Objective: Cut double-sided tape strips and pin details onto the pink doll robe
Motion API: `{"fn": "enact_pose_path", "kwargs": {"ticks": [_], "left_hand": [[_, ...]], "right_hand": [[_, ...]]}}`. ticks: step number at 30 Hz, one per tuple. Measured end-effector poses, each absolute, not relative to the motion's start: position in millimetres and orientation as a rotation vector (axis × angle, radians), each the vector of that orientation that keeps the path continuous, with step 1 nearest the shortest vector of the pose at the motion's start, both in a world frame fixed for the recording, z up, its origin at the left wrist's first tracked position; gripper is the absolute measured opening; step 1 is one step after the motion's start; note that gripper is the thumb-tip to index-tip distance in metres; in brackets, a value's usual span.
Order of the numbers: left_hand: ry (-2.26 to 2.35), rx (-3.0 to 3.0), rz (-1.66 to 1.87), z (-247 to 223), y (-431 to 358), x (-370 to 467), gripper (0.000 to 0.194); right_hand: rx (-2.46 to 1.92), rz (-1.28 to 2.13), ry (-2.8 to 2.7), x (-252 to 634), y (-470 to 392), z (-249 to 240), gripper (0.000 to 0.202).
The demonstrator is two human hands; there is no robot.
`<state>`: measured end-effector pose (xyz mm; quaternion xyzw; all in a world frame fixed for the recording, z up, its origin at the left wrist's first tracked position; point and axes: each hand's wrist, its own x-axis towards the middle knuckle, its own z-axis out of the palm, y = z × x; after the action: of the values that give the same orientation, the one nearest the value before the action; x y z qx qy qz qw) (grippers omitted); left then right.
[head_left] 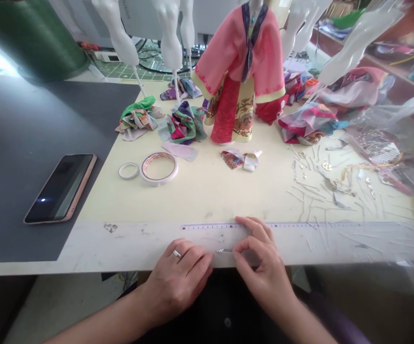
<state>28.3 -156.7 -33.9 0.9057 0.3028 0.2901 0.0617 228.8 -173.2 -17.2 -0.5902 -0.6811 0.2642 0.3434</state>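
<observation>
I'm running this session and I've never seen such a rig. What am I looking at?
No robot: a camera on someone's head looks forward and down at their bare hands. The left hand, wearing a ring, is curled near the table's front edge. The right hand's thumb and forefinger nearly meet beside a tiny silvery piece; whether they grip it is too small to tell.

Beyond the hands lie ruler markings, a large tape roll and a thin white ring. A phone lies on the dark surface at left. Behind are white figures and a pink garment.
</observation>
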Motion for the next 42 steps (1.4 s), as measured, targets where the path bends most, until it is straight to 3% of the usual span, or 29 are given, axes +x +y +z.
{"fn": "enact_pose_path", "kwargs": {"ticks": [42], "left_hand": [[0.921,2.787,0.915,-36.7,-155.9,28.3,0.026]], "right_hand": [[-1.579,0.605,-1.778,224.6,-174.1,-20.1,0.013]]}}
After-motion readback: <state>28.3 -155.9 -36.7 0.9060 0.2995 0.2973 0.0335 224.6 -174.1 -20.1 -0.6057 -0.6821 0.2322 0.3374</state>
